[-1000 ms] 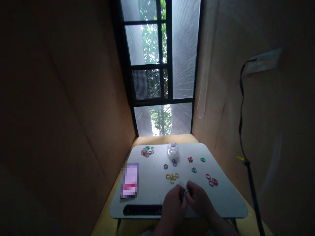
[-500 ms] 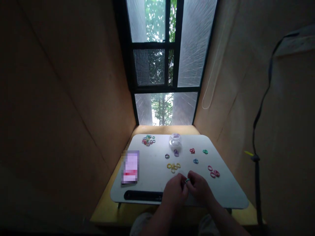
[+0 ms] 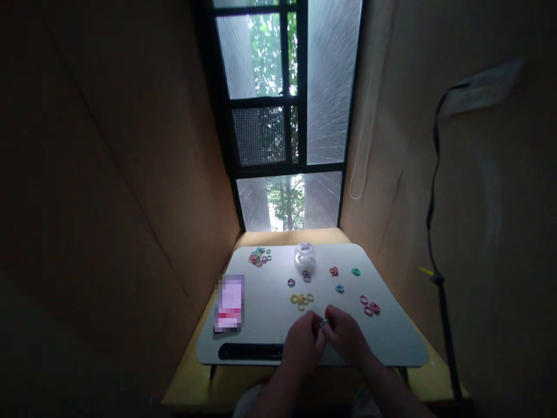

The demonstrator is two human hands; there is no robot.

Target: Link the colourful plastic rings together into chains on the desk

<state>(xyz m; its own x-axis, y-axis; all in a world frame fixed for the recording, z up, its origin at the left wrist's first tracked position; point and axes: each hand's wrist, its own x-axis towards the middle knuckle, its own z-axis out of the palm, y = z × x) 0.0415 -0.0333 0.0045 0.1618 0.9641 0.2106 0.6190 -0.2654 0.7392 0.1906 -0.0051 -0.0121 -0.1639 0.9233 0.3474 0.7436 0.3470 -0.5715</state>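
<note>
My left hand (image 3: 304, 341) and my right hand (image 3: 346, 334) meet over the front of the white table top, both with fingers closed. Pinched between their fingertips is a small green band (image 3: 324, 322), partly hidden by the fingers. Just beyond the hands lies a group of yellow bands (image 3: 302, 300). Pink bands (image 3: 369, 306) lie to the right of my right hand. Farther off are small clusters of blue bands (image 3: 339, 288), red bands (image 3: 333, 271), green bands (image 3: 356, 271) and purple bands (image 3: 307, 277), plus a dark band (image 3: 291, 283).
A clear round jar (image 3: 304, 258) stands near the back of the white table (image 3: 261, 316). Mixed coloured bands (image 3: 260, 258) are heaped at the back left. A phone (image 3: 230, 303) lies at the left, and a black slot (image 3: 250, 352) runs along the front edge. A dark strap (image 3: 431, 215) hangs at right.
The view has tilted and shifted slightly. My hands stay together at the same part of the table, and the green band between the fingertips shows a little more clearly.
</note>
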